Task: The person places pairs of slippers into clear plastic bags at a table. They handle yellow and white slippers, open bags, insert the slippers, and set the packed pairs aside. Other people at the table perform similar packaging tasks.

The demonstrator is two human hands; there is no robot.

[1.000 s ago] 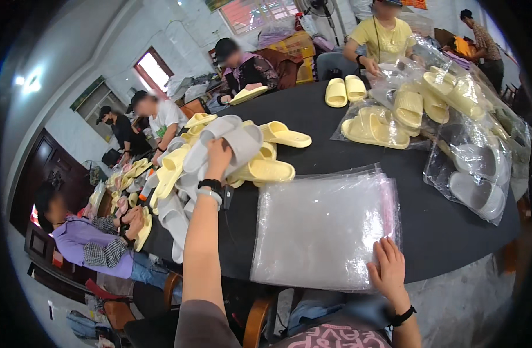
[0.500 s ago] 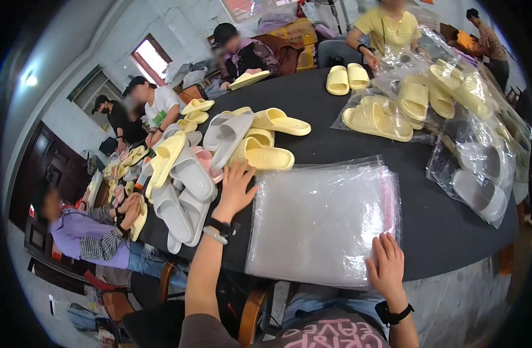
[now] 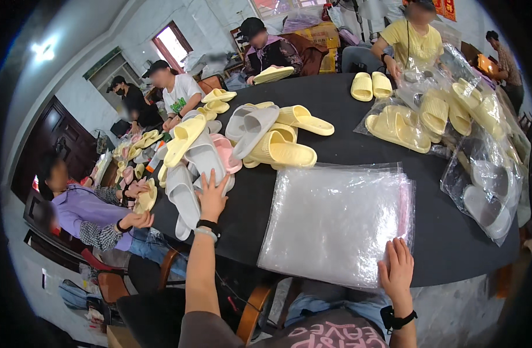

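Head view: left hand [image 3: 212, 194] flat on grey slippers [image 3: 187, 180]; right hand [image 3: 397, 271] flat on empty clear bags [image 3: 335, 223].

packing workshop, ppl round black table [image 3: 347, 145], foam slippers [image 3: 280, 152] heaped, clear poly bags [image 3: 335, 223]

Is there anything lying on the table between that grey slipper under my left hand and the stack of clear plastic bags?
Nothing visible: only bare black table separates the grey slipper under your left hand from the clear plastic bags.
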